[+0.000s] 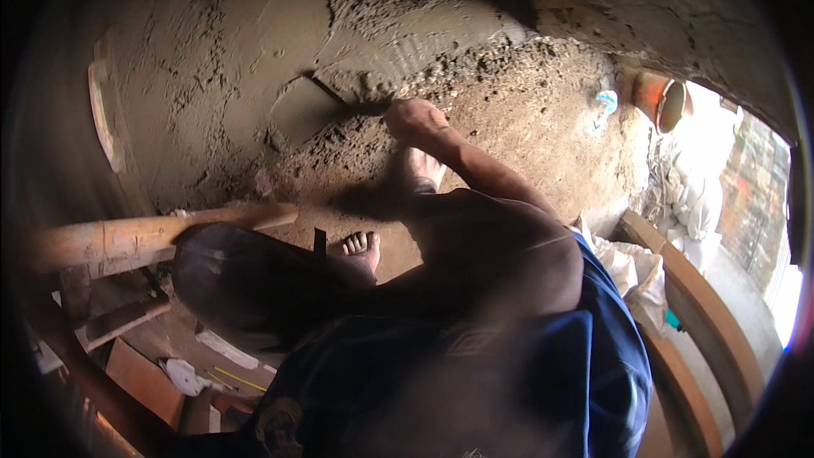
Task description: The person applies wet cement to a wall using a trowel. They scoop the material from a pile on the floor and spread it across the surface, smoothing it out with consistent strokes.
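My right hand (pixel 417 123) is closed round the handle of a trowel (pixel 307 108), whose flat blade lies against wet grey mortar (pixel 254 42). The mortar is smooth around the blade and rough and lumpy above it. Just below the hand, a strip of crumbly mortar and dirt (pixel 500 59) borders the wet area. My left forearm (pixel 80 369) reaches up along the dark left rim towards a wooden beam (pixel 127 237). Shadow and blur hide the fingers of that hand, so I cannot tell whether they grip the beam.
My bare feet (pixel 363 250) stand on brown ground beneath my bent knees. A wooden strip (pixel 103 106) lies on the mortar at left. An orange pipe-like vessel (pixel 661 103), a white sack (pixel 632 267) and curved-looking timbers (pixel 704 297) are at right. Boards (pixel 144 382) lie behind at lower left.
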`<action>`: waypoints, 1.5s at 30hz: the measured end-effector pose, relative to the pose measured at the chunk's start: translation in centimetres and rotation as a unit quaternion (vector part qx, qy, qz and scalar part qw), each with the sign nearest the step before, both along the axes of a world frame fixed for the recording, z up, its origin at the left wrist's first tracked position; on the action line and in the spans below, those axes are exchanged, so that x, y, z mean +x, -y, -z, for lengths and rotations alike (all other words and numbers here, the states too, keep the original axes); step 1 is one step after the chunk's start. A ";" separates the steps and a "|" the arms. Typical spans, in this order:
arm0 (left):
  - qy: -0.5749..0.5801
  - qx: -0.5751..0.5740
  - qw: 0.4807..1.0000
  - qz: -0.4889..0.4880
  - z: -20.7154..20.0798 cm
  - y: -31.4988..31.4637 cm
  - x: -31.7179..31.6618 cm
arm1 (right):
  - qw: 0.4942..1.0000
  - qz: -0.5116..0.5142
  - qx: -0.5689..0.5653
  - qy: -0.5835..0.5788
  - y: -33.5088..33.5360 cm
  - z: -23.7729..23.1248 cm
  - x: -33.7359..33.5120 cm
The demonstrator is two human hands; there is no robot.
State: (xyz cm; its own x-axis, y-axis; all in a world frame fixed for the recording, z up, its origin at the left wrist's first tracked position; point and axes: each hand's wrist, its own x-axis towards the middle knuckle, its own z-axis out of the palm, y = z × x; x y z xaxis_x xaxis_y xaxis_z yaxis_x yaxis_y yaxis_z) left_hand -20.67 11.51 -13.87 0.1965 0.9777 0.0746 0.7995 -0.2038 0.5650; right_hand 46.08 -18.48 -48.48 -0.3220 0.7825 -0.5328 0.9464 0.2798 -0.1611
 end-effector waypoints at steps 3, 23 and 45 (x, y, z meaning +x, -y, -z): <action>-0.010 0.002 1.000 0.006 0.9 -0.9 -0.4 | 0.992 -0.044 -0.007 0.116 2.0 3.8 4.8; -0.022 0.026 0.999 -0.028 1.2 -0.8 1.3 | 0.930 0.352 -0.087 0.067 6.5 0.1 14.8; -0.003 0.025 0.998 -0.057 1.1 -0.8 3.2 | 0.900 0.399 -0.165 -0.065 2.3 -0.7 13.3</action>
State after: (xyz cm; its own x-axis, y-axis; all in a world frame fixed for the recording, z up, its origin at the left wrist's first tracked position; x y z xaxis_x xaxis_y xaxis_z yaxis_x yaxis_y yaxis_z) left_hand -17.43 12.27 -14.99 0.0854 0.9886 0.1237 0.8224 -0.1401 0.5514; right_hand 59.38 -20.78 -47.74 0.1962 0.5977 -0.7773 0.7919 -0.5641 -0.2338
